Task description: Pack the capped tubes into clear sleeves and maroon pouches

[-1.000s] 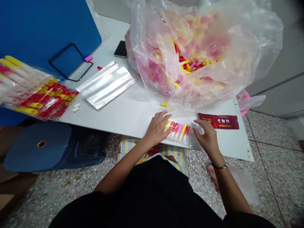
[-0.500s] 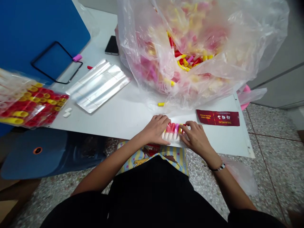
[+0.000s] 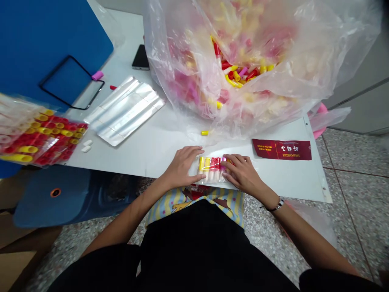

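A small clear packet of capped tubes (image 3: pixel 210 169), with yellow, red and pink caps, lies flat at the near edge of the white table (image 3: pixel 158 142). My left hand (image 3: pixel 181 166) rests flat beside the packet's left end, fingers together, touching it. My right hand (image 3: pixel 240 175) lies over the packet's right end and presses it down. Behind them bulges a big clear plastic bag (image 3: pixel 249 61) full of loose red, yellow and pink tubes. One yellow cap (image 3: pixel 204 132) lies loose in front of the bag.
A stack of empty clear sleeves (image 3: pixel 126 109) lies mid-table. Filled packets (image 3: pixel 39 136) pile up at the left edge, two white bits (image 3: pixel 86 146) beside them. A red card (image 3: pixel 282 149) sits to the right, a phone (image 3: pixel 140 57) behind, a blue board (image 3: pixel 45 44) far left.
My right hand slid left over the packet, pushing the tubes together. My left hand drew back to the packet's left end. The view shifted slightly.
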Demonstrator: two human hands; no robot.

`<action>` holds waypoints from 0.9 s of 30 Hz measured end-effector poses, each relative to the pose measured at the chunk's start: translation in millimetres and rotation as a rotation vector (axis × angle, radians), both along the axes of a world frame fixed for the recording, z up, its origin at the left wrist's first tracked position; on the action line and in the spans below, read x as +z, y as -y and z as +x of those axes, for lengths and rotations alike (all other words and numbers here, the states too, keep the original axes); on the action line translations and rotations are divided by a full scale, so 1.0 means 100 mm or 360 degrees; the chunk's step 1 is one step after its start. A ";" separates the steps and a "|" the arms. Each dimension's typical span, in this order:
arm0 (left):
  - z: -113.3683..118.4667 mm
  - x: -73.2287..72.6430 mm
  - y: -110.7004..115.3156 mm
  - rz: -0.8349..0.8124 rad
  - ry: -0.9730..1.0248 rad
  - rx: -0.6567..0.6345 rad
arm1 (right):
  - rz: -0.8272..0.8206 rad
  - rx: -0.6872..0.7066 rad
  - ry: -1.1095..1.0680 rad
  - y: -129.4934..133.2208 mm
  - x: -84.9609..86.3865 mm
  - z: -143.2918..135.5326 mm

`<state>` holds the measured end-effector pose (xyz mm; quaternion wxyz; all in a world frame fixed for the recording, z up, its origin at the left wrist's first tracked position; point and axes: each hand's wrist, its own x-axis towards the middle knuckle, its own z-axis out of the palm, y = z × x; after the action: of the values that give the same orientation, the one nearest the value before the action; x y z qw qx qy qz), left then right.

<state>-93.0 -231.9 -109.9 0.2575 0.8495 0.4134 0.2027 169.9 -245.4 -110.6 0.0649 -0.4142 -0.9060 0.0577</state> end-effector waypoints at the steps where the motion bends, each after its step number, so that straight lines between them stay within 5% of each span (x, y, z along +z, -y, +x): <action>1: -0.06 0.01 0.03 0.0017 -0.0036 0.0019 | 0.0000 0.0008 -0.0025 0.00 0.01 0.01; 10: -0.13 -0.02 0.12 0.0015 -0.0172 -0.0054 | -0.0015 0.0194 -0.0283 -0.11 0.16 -0.21; 22: -0.03 -0.03 -0.05 -0.0026 -0.0156 -0.0202 | -0.0035 0.0201 -0.0005 -0.24 -0.04 -0.40; 27: 0.05 -0.01 -0.07 0.0049 -0.0221 -0.0160 | -0.0187 0.0018 -0.0658 -0.22 -0.15 -0.34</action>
<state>-88.5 -224.7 -110.6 0.2251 0.8850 0.3840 0.1365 136.1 -223.2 -125.2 0.2247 -0.3916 -0.8708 0.1944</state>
